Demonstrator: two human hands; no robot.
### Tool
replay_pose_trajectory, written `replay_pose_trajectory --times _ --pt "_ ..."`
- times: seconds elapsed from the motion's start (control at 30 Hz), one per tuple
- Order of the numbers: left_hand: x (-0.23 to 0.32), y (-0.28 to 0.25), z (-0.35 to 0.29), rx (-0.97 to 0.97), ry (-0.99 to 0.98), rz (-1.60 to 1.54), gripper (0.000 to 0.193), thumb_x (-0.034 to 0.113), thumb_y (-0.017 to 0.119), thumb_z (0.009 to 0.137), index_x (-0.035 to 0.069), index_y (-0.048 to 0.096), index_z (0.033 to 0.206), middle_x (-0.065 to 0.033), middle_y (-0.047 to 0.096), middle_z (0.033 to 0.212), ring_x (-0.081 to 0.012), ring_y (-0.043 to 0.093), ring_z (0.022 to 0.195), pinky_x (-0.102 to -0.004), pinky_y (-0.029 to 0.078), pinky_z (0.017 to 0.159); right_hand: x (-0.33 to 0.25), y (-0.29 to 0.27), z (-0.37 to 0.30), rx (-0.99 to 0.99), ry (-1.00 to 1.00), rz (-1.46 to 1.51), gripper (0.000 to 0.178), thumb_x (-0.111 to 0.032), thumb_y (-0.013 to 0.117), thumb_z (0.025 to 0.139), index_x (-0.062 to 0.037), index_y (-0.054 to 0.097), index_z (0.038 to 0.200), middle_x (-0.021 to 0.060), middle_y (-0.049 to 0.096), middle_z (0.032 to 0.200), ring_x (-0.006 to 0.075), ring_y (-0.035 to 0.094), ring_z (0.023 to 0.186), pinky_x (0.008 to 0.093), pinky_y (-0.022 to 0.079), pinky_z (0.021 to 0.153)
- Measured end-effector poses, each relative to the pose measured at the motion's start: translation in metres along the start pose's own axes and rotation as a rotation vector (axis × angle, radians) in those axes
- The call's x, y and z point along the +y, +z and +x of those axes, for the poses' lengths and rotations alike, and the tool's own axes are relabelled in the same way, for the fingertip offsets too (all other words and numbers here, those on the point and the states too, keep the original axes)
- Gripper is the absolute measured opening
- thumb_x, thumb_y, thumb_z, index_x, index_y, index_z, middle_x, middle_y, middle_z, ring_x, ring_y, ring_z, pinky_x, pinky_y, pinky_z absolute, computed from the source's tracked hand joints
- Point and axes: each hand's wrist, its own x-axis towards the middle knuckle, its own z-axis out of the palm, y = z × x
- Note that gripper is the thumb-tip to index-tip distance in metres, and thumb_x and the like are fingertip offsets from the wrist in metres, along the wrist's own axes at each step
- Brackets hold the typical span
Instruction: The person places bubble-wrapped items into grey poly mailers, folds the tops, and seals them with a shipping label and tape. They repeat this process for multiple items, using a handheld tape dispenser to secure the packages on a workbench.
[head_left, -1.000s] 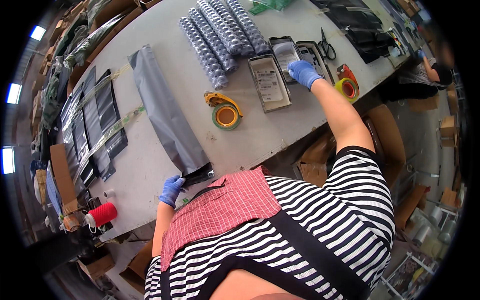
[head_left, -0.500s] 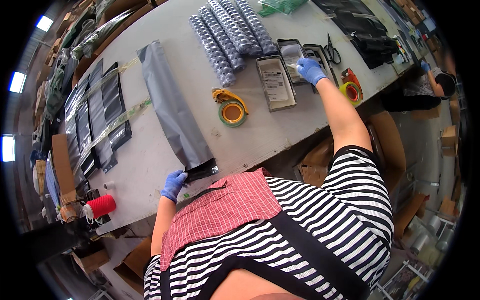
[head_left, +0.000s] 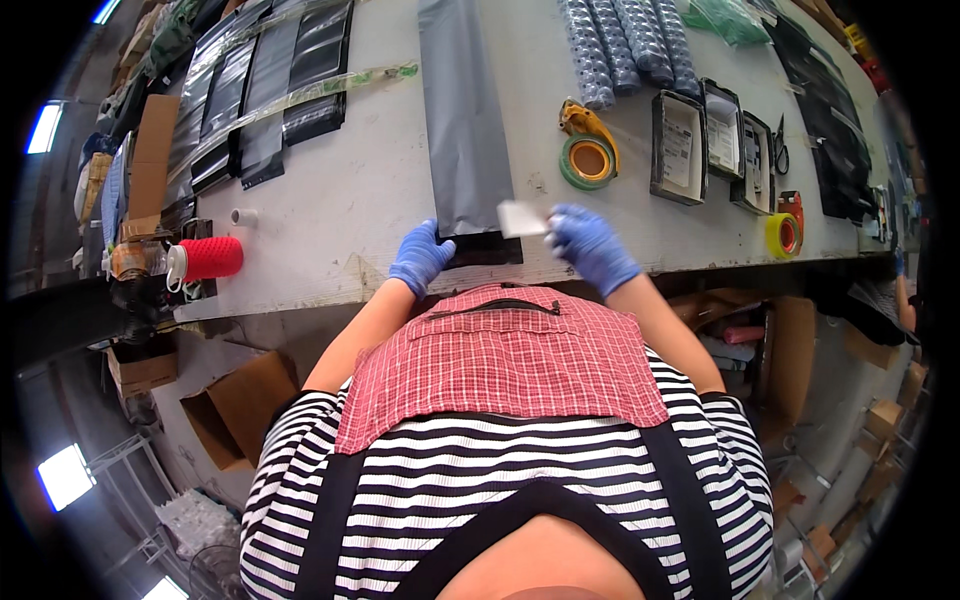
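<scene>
A long grey plastic mailing bag [head_left: 466, 130] lies lengthwise on the table in front of me, its black end strip at the near edge. My left hand [head_left: 422, 258], in a blue glove, is closed on the near left corner of the bag, thumb on top. My right hand [head_left: 592, 248], also gloved in blue, pinches a small white label [head_left: 522, 219], slightly blurred, over the bag's near right corner. I cannot tell whether the label touches the bag.
Right of the bag are a yellow tape dispenser [head_left: 589, 160], open boxes of labels [head_left: 678, 150], scissors [head_left: 780, 152] and a red tape dispenser [head_left: 787, 228]. Bubble-wrapped rolls [head_left: 640, 45] lie farther back. Black bags [head_left: 262, 90] and a red bottle [head_left: 208, 258] are at left.
My right hand has come from the label boxes back to the bag's near end, bringing a white label. My left hand stays on the bag's corner. The view has turned rightward.
</scene>
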Motion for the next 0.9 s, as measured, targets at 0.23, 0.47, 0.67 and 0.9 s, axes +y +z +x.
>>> replay_pose_trajectory --times 0.23,0.47,0.67,0.9 --pt "-0.015 -0.008 0.002 -0.287 -0.041 -0.408 0.032 0.015 0.068 0.088 0.0 0.064 0.116 -0.0067 0.068 0.089 -0.0145 0.062 0.076 -0.03 0.052 0.068 0.074 0.024 0.028 0.222 0.223 -0.17 0.011 -0.003 0.055 0.091 -0.0006 0.06 0.101 0.0101 0.064 0.089 0.0165 0.067 0.075 0.0254 0.057 0.057" --pt "-0.023 -0.004 0.009 -0.373 -0.006 -0.532 0.025 0.015 0.068 0.088 -0.001 0.065 0.106 -0.0077 0.067 0.084 -0.0145 0.061 0.069 -0.0287 0.051 0.061 0.102 0.07 0.058 0.254 0.008 0.41 0.015 -0.003 0.049 0.096 -0.0013 0.058 0.108 0.0113 0.066 0.097 0.0233 0.069 0.083 0.0309 0.061 0.066" --pt "-0.023 -0.014 0.009 -0.421 -0.005 -0.501 0.023 0.015 0.068 0.088 -0.002 0.065 0.103 -0.0076 0.067 0.08 -0.0147 0.061 0.067 -0.0294 0.051 0.062 0.112 0.079 0.063 0.453 0.004 0.17 0.015 -0.009 0.052 0.097 -0.0013 0.06 0.107 0.0124 0.068 0.099 0.0244 0.069 0.083 0.0322 0.061 0.065" --pt "-0.027 -0.024 0.012 -0.526 0.004 -0.781 0.031 0.028 0.07 0.091 0.001 0.065 0.104 -0.0053 0.067 0.083 -0.0147 0.063 0.068 -0.0283 0.051 0.06 0.103 0.091 0.051 0.445 0.082 0.056 0.019 -0.018 0.056 0.096 -0.001 0.065 0.094 0.0123 0.069 0.098 0.0193 0.068 0.065 0.0311 0.056 0.051"
